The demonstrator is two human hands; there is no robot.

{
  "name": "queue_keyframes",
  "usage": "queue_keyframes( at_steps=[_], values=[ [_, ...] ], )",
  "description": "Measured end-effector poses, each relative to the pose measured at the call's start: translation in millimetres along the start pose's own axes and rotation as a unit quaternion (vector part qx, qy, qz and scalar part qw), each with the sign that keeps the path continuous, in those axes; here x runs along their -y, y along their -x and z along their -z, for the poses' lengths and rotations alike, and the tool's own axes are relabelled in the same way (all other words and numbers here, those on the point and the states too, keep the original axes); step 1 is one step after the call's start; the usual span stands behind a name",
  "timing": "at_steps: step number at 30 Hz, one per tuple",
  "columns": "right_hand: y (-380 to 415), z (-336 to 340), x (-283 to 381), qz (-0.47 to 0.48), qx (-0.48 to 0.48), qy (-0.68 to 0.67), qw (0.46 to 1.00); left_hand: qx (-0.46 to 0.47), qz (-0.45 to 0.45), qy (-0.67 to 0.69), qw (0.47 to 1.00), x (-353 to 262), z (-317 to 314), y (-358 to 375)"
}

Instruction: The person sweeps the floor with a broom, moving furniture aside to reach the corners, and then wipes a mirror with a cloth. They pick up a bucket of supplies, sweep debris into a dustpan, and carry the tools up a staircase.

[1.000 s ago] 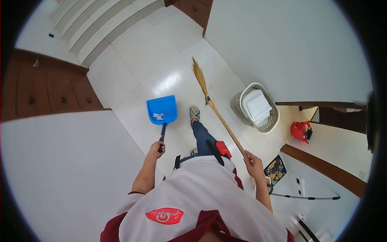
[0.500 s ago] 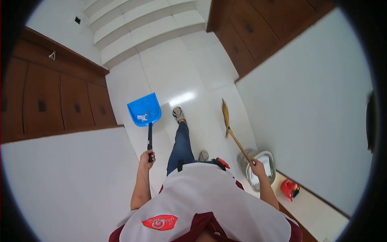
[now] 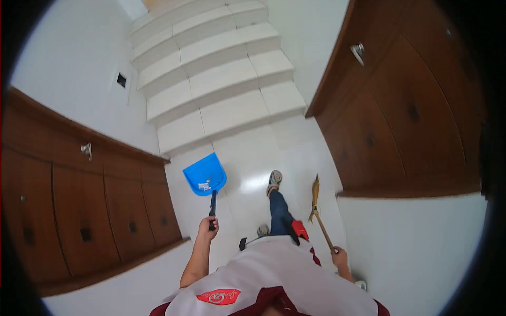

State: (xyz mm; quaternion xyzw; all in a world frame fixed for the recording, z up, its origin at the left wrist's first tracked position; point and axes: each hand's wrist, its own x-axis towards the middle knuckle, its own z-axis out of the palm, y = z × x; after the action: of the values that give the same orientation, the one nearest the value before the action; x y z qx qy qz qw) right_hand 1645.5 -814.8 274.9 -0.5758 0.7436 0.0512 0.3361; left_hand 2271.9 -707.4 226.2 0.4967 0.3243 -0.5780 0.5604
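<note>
My left hand [image 3: 209, 227] is closed around the black handle of a blue dustpan [image 3: 206, 174], held out in front on the left. Small whitish scraps [image 3: 204, 186] lie in the pan near its handle end. On the right, my right hand [image 3: 339, 257] grips the wooden stick of a broom [image 3: 315, 200], whose straw-coloured bristles point forward. The dustpan and broom are apart, with my feet between them.
White tiled steps [image 3: 226, 105] rise ahead. A brown wooden door [image 3: 95, 210] stands on the left and another brown door [image 3: 390, 116] on the right. Part of a light container [image 3: 360, 285] shows beside my right forearm.
The view has moved forward toward the steps, with the dustpan and broom still held. My leading foot has changed from left to right. The basket and red item have mostly or wholly left view.
</note>
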Motion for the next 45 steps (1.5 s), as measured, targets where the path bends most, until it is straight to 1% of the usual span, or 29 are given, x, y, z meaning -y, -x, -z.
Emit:
queue_keyframes(
  at_steps=[1,3,4,7,8,10,12,14,16,18,19,21,22,25,26,28,30,32,35,36,39,40,41,42,43,44,45],
  values=[
    [-7,15,53,-0.018,0.011,-0.007,1.0,0.004,0.005,0.014,1.0,-29,-21,-7],
    [-50,26,131,-0.009,0.005,-0.023,1.0,-0.003,-0.017,0.03,0.999,-94,-75,1],
    [-79,37,189,0.002,-0.001,-0.033,0.999,0.015,-0.008,0.037,0.999,-131,-97,1],
    [-162,78,370,0.099,-0.017,-0.06,0.993,0.0,-0.06,0.021,0.998,-233,-185,0],
    [-189,90,422,0.099,0.002,-0.106,0.989,0.001,-0.074,0.019,0.997,-258,-200,-12],
    [-247,118,540,0.114,0.032,-0.196,0.974,-0.018,-0.127,0.027,0.991,-315,-256,-9],
    [-298,136,667,0.134,0.064,-0.292,0.945,-0.044,-0.171,0.011,0.984,-372,-305,-15],
    [-348,147,785,0.17,0.074,-0.314,0.931,-0.076,-0.202,0.0,0.976,-426,-355,-27],
    [-400,152,861,0.196,0.095,-0.355,0.909,-0.066,-0.222,0.009,0.973,-464,-396,-35],
    [-425,163,925,0.201,0.096,-0.349,0.91,-0.052,-0.221,0.017,0.974,-516,-440,-32],
    [-470,220,898,0.207,0.087,-0.351,0.909,-0.039,-0.214,0.016,0.976,-470,-510,-35],
    [-461,252,978,0.173,0.091,-0.339,0.92,-0.025,-0.189,0.026,0.981,-525,-572,-33],
    [-463,275,983,0.145,0.107,-0.366,0.913,-0.022,-0.184,0.022,0.982,-531,-609,-24],
    [-490,311,1026,0.151,0.12,-0.386,0.902,0.005,-0.159,0.028,0.987,-582,-696,-14],
    [-509,327,1055,0.145,0.14,-0.403,0.893,0.01,-0.149,0.026,0.988,-608,-734,-19],
    [-532,345,1102,0.158,0.132,-0.391,0.897,0.029,-0.138,0.011,0.99,-656,-799,-26],
    [-547,360,1146,0.173,0.107,-0.394,0.896,0.052,-0.131,-0.013,0.99,-699,-853,-38],
    [-555,383,1189,0.174,0.107,-0.403,0.892,0.066,-0.111,-0.02,0.991,-725,-890,-40],
    [-602,413,1261,0.199,0.115,-0.386,0.893,0.067,-0.098,-0.016,0.993,-775,-963,-34],
    [-611,427,1287,0.207,0.107,-0.38,0.895,0.069,-0.072,-0.035,0.994,-793,-974,-40],
    [-643,484,1402,0.216,0.179,-0.421,0.863,0.072,-0.079,-0.061,0.992,-850,-1051,-14],
    [-653,500,1438,0.213,0.228,-0.43,0.847,0.059,-0.088,-0.068,0.992,-866,-1073,2],
    [-662,516,1467,0.222,0.258,-0.429,0.837,0.071,-0.084,-0.049,0.993,-875,-1088,15],
    [-658,536,1434,0.231,0.288,-0.426,0.826,0.07,-0.089,-0.031,0.993,-822,-1083,34],
    [-649,553,1412,0.247,0.305,-0.435,0.811,0.083,-0.1,-0.028,0.991,-791,-1081,51],
    [-663,557,1440,0.27,0.314,-0.403,0.816,0.087,-0.11,-0.02,0.99,-801,-1091,55],
    [-672,560,1461,0.278,0.332,-0.403,0.806,0.086,-0.115,-0.014,0.989,-808,-1098,59]
  ],
)
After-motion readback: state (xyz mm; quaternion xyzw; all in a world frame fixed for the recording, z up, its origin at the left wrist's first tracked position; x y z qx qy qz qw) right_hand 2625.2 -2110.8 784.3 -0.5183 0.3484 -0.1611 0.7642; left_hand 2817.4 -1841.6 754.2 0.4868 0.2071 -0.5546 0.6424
